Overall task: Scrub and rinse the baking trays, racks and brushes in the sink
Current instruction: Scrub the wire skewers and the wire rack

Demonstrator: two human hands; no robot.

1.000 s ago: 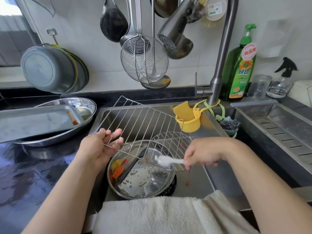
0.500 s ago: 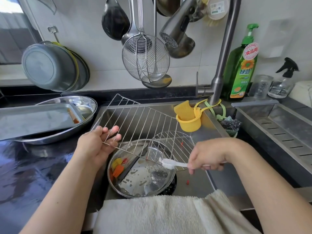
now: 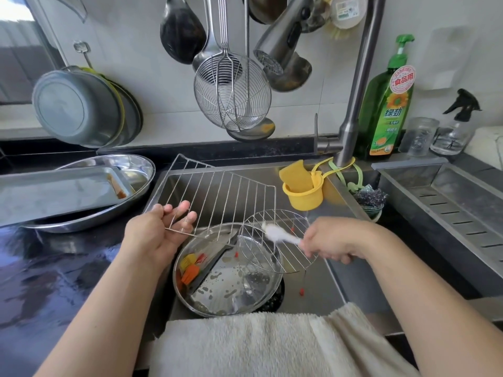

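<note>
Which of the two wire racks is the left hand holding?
The rectangular rack, gripped at its near corner by the left hand. The round rack lies propped on the basin.

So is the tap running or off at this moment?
Off, as far as visible: no water stream falls from the spray head above the sink.

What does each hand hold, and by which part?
The left hand holds the square rack by its near left corner. The right hand grips the white brush by its handle.
</note>
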